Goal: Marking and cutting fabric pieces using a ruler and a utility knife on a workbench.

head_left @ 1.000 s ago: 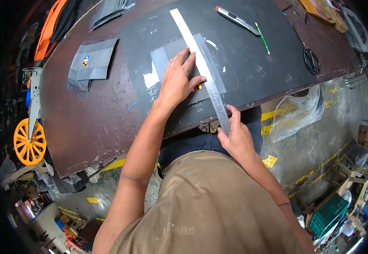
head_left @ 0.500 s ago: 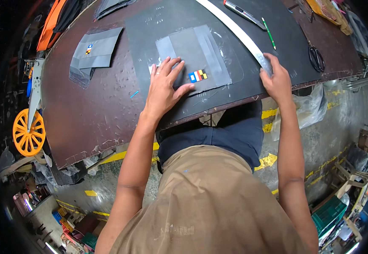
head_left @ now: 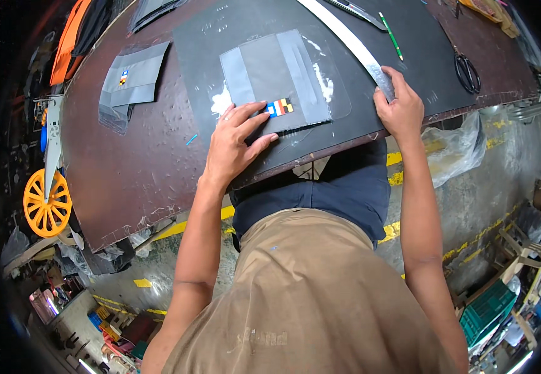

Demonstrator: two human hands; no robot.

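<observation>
Risk: left hand (head_left: 236,143) presses flat on the grey fabric panel (head_left: 276,78) at the tabletop's near edge; right hand (head_left: 400,106) grips the long steel ruler (head_left: 351,40), which may skid.

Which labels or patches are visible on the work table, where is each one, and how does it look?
Small rectangular multicoloured striped label: on the grey fabric piece, beside the left hand fingers.
Small multicoloured label: on the second grey fabric piece, far left of the table.
</observation>
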